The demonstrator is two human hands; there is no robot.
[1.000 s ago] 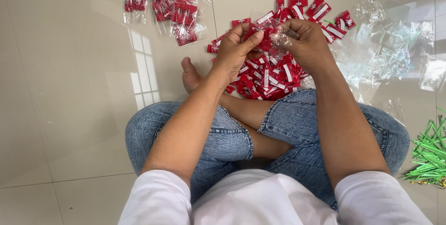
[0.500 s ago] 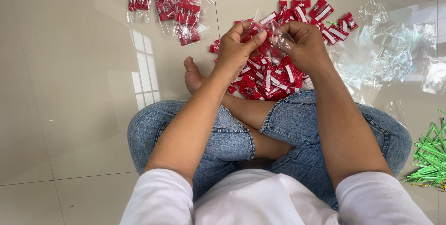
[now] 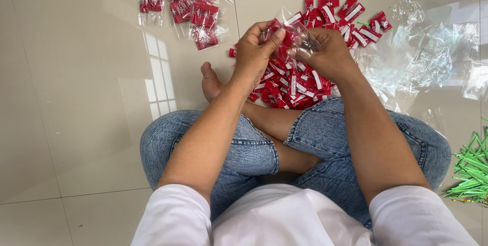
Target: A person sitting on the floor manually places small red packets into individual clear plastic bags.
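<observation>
Your left hand [image 3: 256, 48] and right hand [image 3: 325, 53] together pinch a small clear bag [image 3: 297, 35] of red pieces, just above the loose red pile [image 3: 292, 86]. Keep its mouth spread; filled bags [image 3: 190, 4] lie beyond your left hand.

Counts: two hands, left hand [image 3: 256, 53] and right hand [image 3: 328, 53], on one clear bag [image 3: 295, 35]; one loose heap of red-and-white pieces [image 3: 297, 81], too many to count; about six filled packets [image 3: 195, 9]; one pile of green sticks [image 3: 470, 167].
</observation>
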